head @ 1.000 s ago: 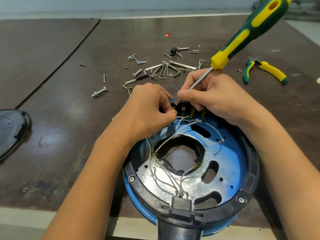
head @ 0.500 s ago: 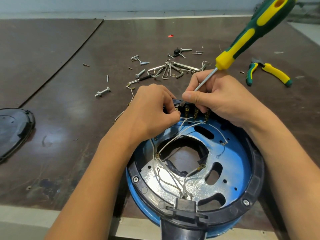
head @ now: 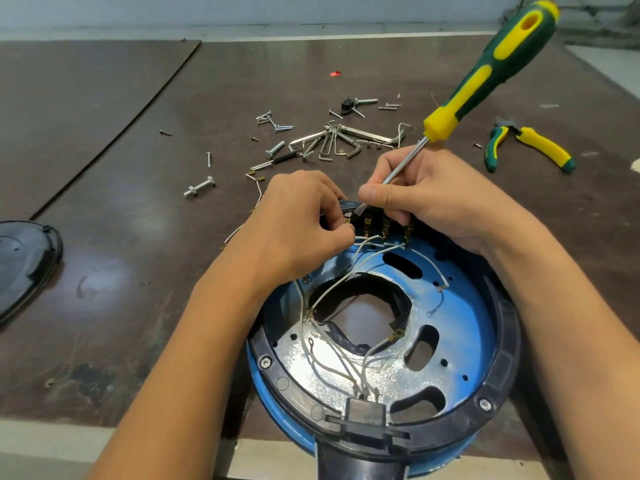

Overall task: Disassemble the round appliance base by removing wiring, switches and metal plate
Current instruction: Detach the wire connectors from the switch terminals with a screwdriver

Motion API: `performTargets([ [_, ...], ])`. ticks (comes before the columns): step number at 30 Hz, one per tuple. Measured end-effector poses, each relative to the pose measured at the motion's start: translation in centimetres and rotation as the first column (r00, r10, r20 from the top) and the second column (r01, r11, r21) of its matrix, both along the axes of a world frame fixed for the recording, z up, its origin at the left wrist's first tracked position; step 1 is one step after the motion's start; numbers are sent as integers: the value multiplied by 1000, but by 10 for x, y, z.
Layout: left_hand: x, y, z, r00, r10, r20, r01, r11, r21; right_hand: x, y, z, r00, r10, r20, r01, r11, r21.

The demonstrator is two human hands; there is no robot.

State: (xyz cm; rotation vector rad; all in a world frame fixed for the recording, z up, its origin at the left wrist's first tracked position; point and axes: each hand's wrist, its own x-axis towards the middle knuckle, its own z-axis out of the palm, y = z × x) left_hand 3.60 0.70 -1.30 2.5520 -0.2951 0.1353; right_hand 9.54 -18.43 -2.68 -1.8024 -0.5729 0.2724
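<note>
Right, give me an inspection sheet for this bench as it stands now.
Surface: dark brown worktable, scuffed and stained.
Job's things: round blue appliance base with black rim, its shiny metal plate in place; black switch block with brass terminals at the far rim.
Clutter: loose screws, bolts and silver hex keys; green-and-yellow pliers; black oval cover at the left edge.
Grips: left hand pinches the switch block's end; right hand holds a green-and-yellow screwdriver by its shaft, tip at the block.
Cables: white wires run from the terminals across the plate; one loose wire lies on the table.
Surroundings: pale wall behind the table.
</note>
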Motion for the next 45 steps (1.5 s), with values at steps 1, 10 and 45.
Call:
performTargets([
  [1, 0, 0, 0, 1000, 0, 0, 0, 1000, 3, 0, 0, 0, 1000, 7, -5, -7, 1000, 6],
  [10, 1, 0, -1, 1000, 6, 1, -6, 1000, 2, 2, -1, -1, 999, 36, -16, -35, 999, 39],
  [45, 2, 7, -1, 981, 178, 74, -141, 924, -356, -3, -1, 0, 997, -72, 20, 67, 980, 189],
])
